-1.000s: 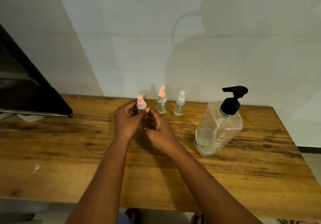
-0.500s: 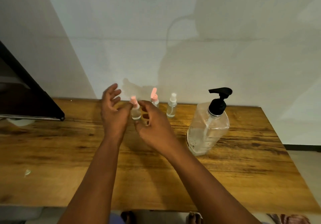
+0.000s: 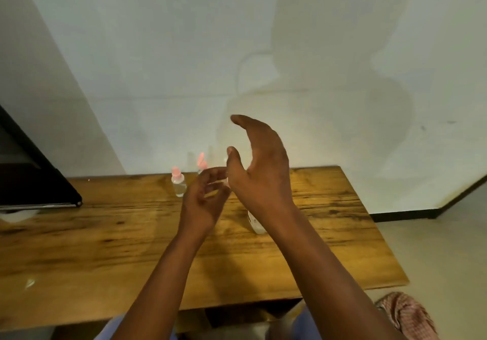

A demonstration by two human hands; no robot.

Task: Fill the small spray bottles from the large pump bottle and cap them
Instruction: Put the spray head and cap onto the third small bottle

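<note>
Both hands are empty at mid-frame: left hand (image 3: 201, 202) loosely curled, right hand (image 3: 259, 171) spread. The capped spray bottle (image 3: 178, 184) stands left of them on the surface (image 3: 105, 234) (light, likely slick plastic); hold its body.

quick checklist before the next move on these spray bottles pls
1. Left bottle with pink cap standing upright on the table: ok.
2. That bottle free of any grip: ok, no hand touches it.
3. Left hand empty: ok, fingers loosely curled, nothing seen in them.
4. Right hand empty: ok, open and raised above the table.
5. Pump bottle clear to reach: cannot tell, the right hand and forearm hide all but a bit of its base.
6. Other small bottles capped: cannot tell, only the pink cap of the second bottle shows behind the hands.
</note>
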